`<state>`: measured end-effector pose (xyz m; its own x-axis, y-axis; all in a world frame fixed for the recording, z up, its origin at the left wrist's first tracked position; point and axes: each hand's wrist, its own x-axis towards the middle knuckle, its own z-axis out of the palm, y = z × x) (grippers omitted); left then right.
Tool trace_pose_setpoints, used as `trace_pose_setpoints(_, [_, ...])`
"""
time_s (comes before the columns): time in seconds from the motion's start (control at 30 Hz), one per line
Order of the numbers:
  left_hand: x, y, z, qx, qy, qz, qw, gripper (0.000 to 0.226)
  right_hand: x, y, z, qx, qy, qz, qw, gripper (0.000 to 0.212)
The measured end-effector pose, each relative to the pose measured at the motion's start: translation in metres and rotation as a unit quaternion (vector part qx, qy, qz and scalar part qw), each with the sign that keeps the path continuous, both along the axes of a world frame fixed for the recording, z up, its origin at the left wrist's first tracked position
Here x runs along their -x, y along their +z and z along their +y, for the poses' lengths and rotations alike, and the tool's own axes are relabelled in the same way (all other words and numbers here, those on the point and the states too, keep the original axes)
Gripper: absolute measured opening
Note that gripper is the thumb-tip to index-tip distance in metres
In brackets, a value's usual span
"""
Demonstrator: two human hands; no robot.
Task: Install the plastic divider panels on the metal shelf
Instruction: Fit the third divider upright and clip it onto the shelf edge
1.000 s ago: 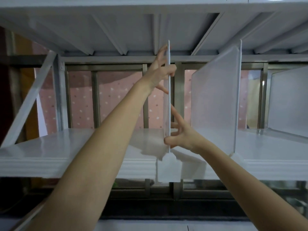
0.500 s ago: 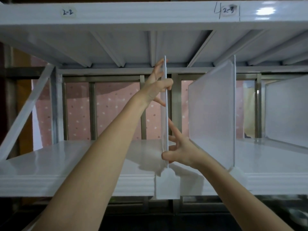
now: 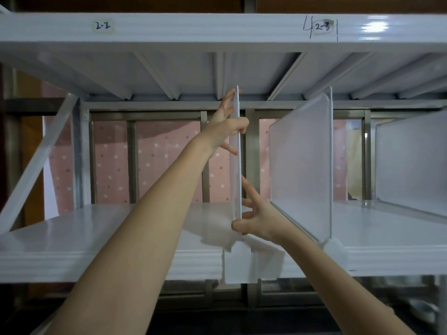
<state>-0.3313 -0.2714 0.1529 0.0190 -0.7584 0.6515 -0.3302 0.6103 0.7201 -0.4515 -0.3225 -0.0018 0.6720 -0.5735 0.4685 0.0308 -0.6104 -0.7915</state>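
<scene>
A thin translucent plastic divider panel (image 3: pixel 239 170) stands upright and edge-on on the white metal shelf (image 3: pixel 96 238), its front clip tab (image 3: pixel 239 264) hanging over the shelf's front lip. My left hand (image 3: pixel 227 126) grips the panel near its top, thumb wrapped over the front edge. My right hand (image 3: pixel 256 218) pinches its lower front edge just above the shelf. A second divider panel (image 3: pixel 300 165) stands installed to the right, and a third panel (image 3: pixel 411 160) shows at the far right.
The upper shelf (image 3: pixel 217 30) spans overhead, with handwritten labels "2-2" (image 3: pixel 102 26) and "2-3" (image 3: pixel 323 27). A diagonal brace (image 3: pixel 36 163) crosses the left side. Behind the rack are metal window bars and a pink dotted curtain (image 3: pixel 164 160).
The view has tilted up, so the shelf and panels sit lower in frame and the upper shelf labels appear. Both hands keep the same grip on the panel.
</scene>
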Motion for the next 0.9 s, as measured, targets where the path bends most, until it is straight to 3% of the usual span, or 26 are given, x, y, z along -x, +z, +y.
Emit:
trace_pose_setpoints(0.37, [0.001,0.002,0.0,-0.01,0.008,-0.021,1.0,0.09,0.0,0.001,0.0,-0.007,-0.009,0.015,1.0,0.105])
trace_pose_setpoints(0.7, [-0.015,0.001,-0.005,0.0,-0.05,-0.002,0.999,0.083,-0.008,0.003,0.009,-0.005,-0.031,0.012,0.999,0.108])
trace_pose_setpoints(0.9, [0.0,-0.015,0.002,0.004,0.006,-0.033,0.999,0.077,0.006,-0.013,0.006,-0.041,-0.017,-0.001,0.999,0.095])
